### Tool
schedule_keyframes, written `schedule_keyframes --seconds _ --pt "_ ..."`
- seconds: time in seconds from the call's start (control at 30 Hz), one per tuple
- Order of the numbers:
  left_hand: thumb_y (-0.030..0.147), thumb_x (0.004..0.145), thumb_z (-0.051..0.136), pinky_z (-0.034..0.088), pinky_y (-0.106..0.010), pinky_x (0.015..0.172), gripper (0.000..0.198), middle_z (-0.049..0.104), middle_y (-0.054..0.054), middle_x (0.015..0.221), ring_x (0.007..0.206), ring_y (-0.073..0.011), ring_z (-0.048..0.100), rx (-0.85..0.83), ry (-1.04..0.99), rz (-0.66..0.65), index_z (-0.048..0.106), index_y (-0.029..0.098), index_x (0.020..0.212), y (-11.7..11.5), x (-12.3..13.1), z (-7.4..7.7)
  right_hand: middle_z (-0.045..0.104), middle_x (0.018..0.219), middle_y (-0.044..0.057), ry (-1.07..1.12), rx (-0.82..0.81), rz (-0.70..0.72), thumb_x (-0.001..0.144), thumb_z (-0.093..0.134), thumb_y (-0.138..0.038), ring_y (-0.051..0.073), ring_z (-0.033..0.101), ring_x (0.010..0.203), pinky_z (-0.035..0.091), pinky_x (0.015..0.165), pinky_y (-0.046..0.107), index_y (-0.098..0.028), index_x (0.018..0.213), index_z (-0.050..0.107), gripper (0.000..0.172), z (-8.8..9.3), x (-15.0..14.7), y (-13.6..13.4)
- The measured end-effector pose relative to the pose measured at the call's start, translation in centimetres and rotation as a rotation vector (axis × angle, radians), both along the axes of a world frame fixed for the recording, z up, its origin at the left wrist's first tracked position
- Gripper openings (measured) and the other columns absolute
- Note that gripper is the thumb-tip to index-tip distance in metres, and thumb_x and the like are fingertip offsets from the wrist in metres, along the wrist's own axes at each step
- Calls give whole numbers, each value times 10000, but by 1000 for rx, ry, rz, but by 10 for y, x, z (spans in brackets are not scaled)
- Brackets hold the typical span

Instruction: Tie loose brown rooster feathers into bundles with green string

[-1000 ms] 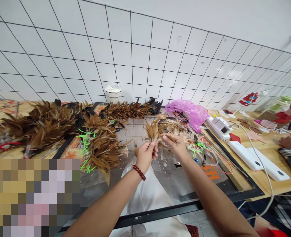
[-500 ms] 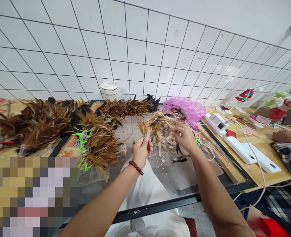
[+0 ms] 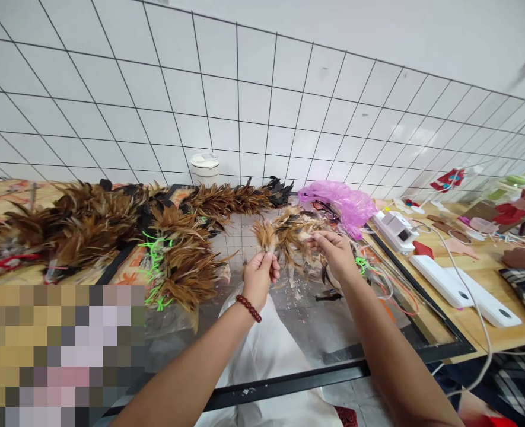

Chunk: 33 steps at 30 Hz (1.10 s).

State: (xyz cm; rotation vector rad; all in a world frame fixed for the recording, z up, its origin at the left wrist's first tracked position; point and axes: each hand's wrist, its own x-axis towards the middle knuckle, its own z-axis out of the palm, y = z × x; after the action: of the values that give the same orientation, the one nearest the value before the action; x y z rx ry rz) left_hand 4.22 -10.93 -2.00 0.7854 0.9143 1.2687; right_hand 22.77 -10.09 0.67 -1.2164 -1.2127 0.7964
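1. Now the left hand (image 3: 259, 276) pinches a small tuft of brown feathers (image 3: 264, 235) by the quills, upright above the glass tabletop (image 3: 298, 332), nearer its far edge; half a second ago the tuft sat slightly lower and further left.
2. Meanwhile the right hand (image 3: 336, 252) has drawn back from the loose feather pile (image 3: 295, 231) by the pink bag (image 3: 340, 198), fingertips closed on a few feathers, so another pick seems made.

No readable words, numbers or brands, orange printing (image 3: 126, 274) on the sheet under the feathers too hidden to make out, white devices unlabelled
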Motion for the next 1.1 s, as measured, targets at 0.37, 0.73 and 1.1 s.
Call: schedule_keyframes --seconds 0.37,0.73,1.1 --pt "460 584 818 348 -166 421 438 568 18 603 485 -59 507 -120 -254 -271 566 135 733 -9 -2 16 674 805 32 -982 701 -179 855 601 -194 170 588 778 433 742 346 -290 885 719 155 3 -38 -30" --pt "402 564 856 385 -180 468 405 543 33 594 523 -64 495 -128 -370 -302 591 143 729 -8 0 10 669 807 16 -1163 787 -74 875 549 -176 149 565 753 386 765 357 -301 976 672 202 5 -47 -33" --pt "396 634 810 363 -168 469 356 530 24 614 509 -47 471 -121 -237 -218 593 127 717 -2 -4 7 661 871 55 -602 422 49 864 596 -335 170 594 789 476 707 333 -243 957 716 178 7 -43 -26"
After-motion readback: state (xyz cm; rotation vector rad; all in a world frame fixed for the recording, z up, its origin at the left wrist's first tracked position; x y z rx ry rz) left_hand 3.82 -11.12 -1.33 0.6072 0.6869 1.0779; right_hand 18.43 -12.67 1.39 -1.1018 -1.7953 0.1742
